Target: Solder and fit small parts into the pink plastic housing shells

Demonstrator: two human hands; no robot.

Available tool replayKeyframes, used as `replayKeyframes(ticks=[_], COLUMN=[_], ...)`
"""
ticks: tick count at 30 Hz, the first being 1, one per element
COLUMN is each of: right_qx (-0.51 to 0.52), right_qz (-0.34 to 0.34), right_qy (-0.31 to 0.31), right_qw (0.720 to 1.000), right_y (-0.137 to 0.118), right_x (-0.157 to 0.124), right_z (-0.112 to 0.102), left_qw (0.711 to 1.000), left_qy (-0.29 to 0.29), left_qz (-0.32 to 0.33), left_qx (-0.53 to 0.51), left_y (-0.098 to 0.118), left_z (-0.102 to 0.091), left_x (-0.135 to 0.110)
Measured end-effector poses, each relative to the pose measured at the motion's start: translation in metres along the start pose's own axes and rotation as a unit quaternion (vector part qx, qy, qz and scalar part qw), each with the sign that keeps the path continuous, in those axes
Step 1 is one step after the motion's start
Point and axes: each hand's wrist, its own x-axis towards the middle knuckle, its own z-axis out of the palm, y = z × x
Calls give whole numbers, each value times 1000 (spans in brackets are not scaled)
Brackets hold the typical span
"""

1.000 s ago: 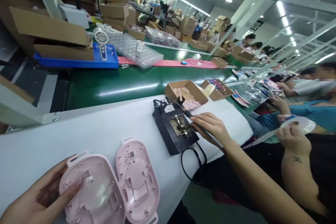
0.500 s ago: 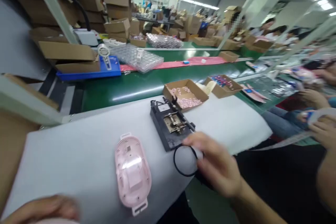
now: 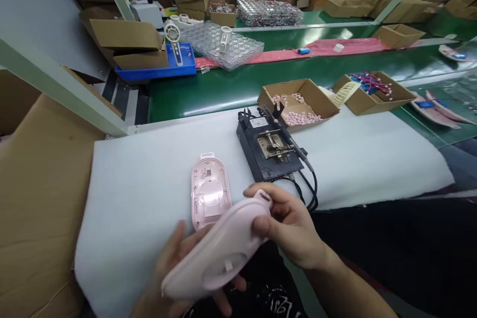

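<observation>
A pale pink plastic housing [image 3: 219, 253], oval with a small slotted tab at its upper end, is held tilted above the front of the bench. My right hand [image 3: 290, 223] grips the tab end, thumb on the near face. Underneath and around the lower part, my left hand [image 3: 169, 263] cradles it; some fingers are hidden and motion blurs them. Behind it, a second pink shell [image 3: 211, 194] lies flat on the white sheet, inside face up, partly covered by the held one. Beyond my right hand sits a black box-shaped device [image 3: 270, 146] with a metal plate and cables.
A cardboard box of small pink parts [image 3: 301, 104] and one of coloured wires [image 3: 376, 92] stand behind the device. A blue tray [image 3: 156, 72] and bubble wrap [image 3: 238, 54] lie on the green surface. A slanted metal post [image 3: 63, 89] and cardboard [image 3: 40, 198] border the left.
My right hand has left the black cable loop beside the device and now holds the pink housing. From the lower left, my left hand has come to the middle. The view has tilted downward.
</observation>
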Motion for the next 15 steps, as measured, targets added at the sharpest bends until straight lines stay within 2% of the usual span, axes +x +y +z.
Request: replayKeyframes(ticks=[2,5,10,15], right_qx=[-16,-31,-55,-3], right_qz=[-14,-17,-33,-5], right_qy=[6,-48,-78,-88], right_qw=[1000,998,995,996], right_y=[-3,-4,0,4], right_x=[0,0,0,7], right_z=[0,-1,-1,0], left_qw=[999,995,995,994], left_qy=[-16,-8,-17,-10], left_qz=[41,89,97,103], left_qx=[6,46,-35,-29], left_y=[7,11,4,1], left_z=[-5,-6,-7,-16], left_x=[-13,-29,-31,-34])
